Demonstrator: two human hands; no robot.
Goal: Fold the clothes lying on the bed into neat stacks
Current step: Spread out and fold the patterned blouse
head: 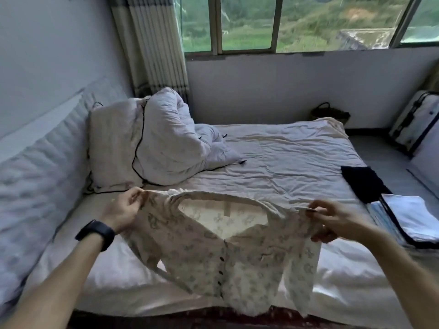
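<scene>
Head view. Both hands hold up a cream long-sleeved button-front shirt with a grey-blue print point(237, 262) by its shoulders, above the near edge of the bed with the wrinkled white sheet point(285, 157). Left hand point(124, 210): fingers curled, thumb and fingers pinching the shirt's left shoulder seam. A black wristband point(96, 233) sits on that wrist. Right hand point(332, 218): fingers curled, pinching the fabric at the other shoulder, with one sleeve hanging down below it. The shirt hangs spread between the hands, front toward the camera, neckline open, and a row of dark buttons runs down the middle. Its hem drops past the near bed edge; whether the hem touches the mattress cannot be told. At the far left of the bed, a crumpled white duvet with black piping point(171, 143) is heaped up beside a white pillow point(111, 148), which leans against a padded pale headboard point(35, 167). At the right edge of the bed lies a flat dark navy folded garment point(362, 184), and just beside it, nearer the camera, a white folded cloth with dark edging point(413, 217). A pale suitcase with dark trim point(415, 122) leans at the far right wall.
</scene>
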